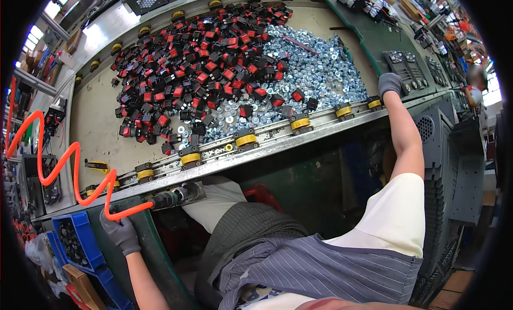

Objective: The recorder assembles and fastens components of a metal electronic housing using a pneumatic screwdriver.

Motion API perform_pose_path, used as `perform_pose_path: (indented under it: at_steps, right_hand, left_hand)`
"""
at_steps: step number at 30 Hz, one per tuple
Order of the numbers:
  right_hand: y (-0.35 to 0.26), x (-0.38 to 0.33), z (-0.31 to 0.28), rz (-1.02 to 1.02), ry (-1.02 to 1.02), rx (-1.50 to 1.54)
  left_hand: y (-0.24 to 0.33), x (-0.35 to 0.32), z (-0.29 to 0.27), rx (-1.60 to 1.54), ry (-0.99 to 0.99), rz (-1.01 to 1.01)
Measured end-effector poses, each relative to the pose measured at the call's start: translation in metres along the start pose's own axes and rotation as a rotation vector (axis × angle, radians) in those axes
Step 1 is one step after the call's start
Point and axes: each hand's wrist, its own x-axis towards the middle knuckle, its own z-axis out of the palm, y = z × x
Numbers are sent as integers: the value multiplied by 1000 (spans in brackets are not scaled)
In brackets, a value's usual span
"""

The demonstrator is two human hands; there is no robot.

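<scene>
My left hand (122, 232), in a grey glove, grips the rear end of a dark pneumatic tool (173, 197) where a coiled orange air hose (59, 166) joins it, just below the bench's front edge. My right hand (390, 84), also gloved, reaches far right and rests on the bench's metal rail (278, 144), next to a yellow-banded fixture (374, 103) and a black panel part (402, 64). A big heap of black and red rocker switches (197, 69) and a pile of shiny metal washers and nuts (315, 69) cover the benchtop.
Several yellow-banded fixtures (246, 139) sit along the rail. Blue bins (80, 240) stand at the lower left. A grey perforated metal housing (443, 166) stands at the right. Another person's blurred figure (475, 80) is at the far right. A striped apron (315, 267) covers my lap.
</scene>
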Motion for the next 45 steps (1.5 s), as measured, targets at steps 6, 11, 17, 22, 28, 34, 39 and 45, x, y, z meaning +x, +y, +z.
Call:
perform_pose_path:
  at_steps: [6,11,17,22,28,34,39,45]
  right_hand:
    - [-42,-46,-72,-236,38,-72]
    - [-92,-94,-139,-504,116,-35]
    - [-147,-170,-233,-707,186,223]
    - [-181,-219,-297,-933,263,417]
    - [-185,-237,-322,-1205,410,709]
    - [-157,-196,-287,-733,489,1418]
    - [-178,-170,-203,-674,454,1115]
    - [-238,-203,-254,-972,568,1141]
  left_hand:
    - [16,8,-7,-13,2,-3]
    - [24,10,-14,-115,-30,-32]
    - [15,6,-12,-144,-7,-36]
    - [13,3,-14,-166,-1,-47]
    - [18,6,-11,-178,13,-58]
    - [4,-1,-9,-174,46,-24]
    - [9,4,-23,-251,117,-48]
    - [16,-51,-94,-347,141,-129]
